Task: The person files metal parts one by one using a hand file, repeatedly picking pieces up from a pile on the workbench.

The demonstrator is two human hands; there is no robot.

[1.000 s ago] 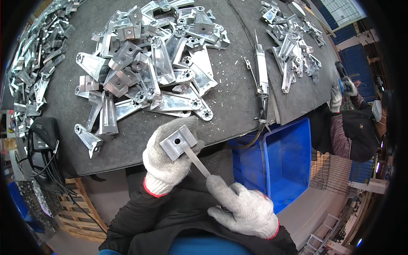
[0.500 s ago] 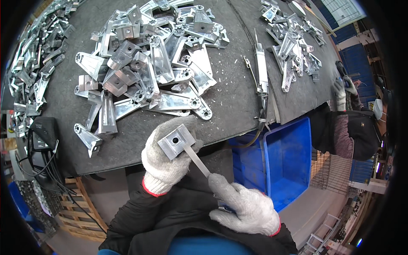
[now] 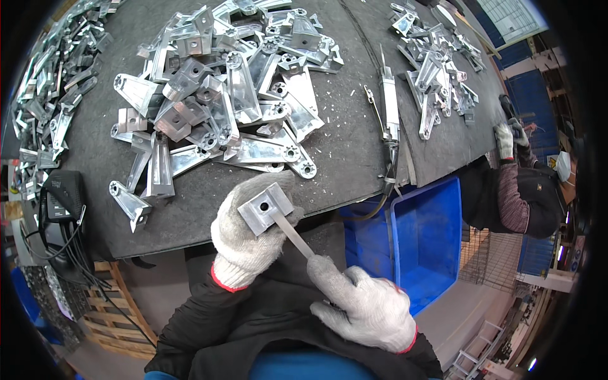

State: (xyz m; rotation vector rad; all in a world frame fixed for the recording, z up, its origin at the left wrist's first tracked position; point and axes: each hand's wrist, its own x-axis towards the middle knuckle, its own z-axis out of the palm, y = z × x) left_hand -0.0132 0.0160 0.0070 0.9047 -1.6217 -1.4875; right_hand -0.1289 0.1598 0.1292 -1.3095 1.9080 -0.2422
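Observation:
My left hand (image 3: pixel 240 237), in a white knit glove with a red cuff, is closed around a silvery metal bracket (image 3: pixel 253 217). The bracket's square end, with a round hole in it, faces up; its remaining part is hidden by the glove. A narrow flat file (image 3: pixel 294 240) rests with its far end against the bracket's edge near the hole. My gloved right hand (image 3: pixel 367 310) grips the near end of that file, index finger stretched along it. The handle is hidden in the palm.
A big pile of similar brackets (image 3: pixel 240 82) covers the dark worktable (image 3: pixel 354 114). Smaller heaps lie far left and right. A slim hand tool with a hose (image 3: pixel 389 107) lies right of the pile. Blue bin (image 3: pixel 427 247) below the edge; co-worker (image 3: pixel 525 196) at right.
The file and my right hand have shifted slightly up and to the left against the bracket. My left hand keeps its hold, almost unmoved. The co-worker's arms have moved a little.

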